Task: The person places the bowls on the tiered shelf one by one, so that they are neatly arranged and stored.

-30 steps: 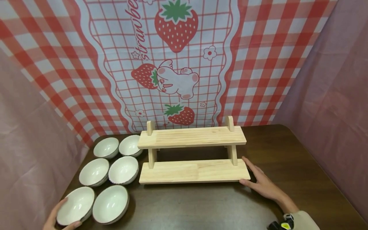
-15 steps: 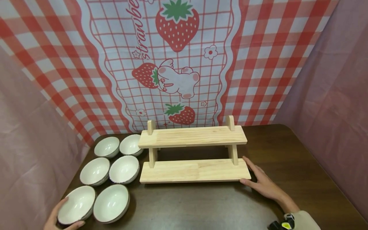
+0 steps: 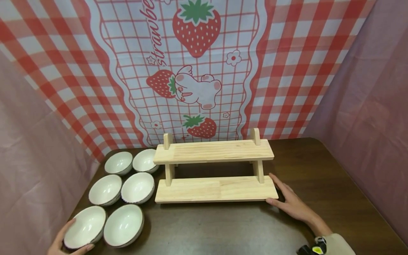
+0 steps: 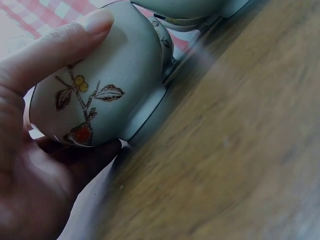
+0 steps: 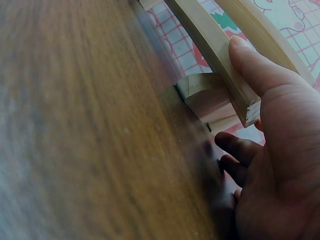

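Note:
At the lower left of the head view, my left hand (image 3: 58, 244) holds the nearest outer white bowl (image 3: 85, 228), thumb on its near side and fingers at its left. The left wrist view shows that bowl's outside, painted with a leafy branch, yellow berries and a red fruit (image 4: 82, 132). My right hand (image 3: 294, 205) grips the right end of the lower board of a two-tier wooden shelf (image 3: 216, 189). Its thumb lies on the board's front edge (image 5: 212, 52) in the right wrist view, while an index finger reaches the back corner. Both boards are bare.
Beside the held bowl stands another white bowl (image 3: 123, 226). Several more bowls (image 3: 105, 190) form two columns behind, left of the shelf. The brown table (image 3: 204, 230) ends at a red-checked strawberry cloth (image 3: 283, 71); pink curtains (image 3: 366, 106) hang at both sides.
The view has shifted very slightly. Both hands, the bowls and the shelf keep their places.

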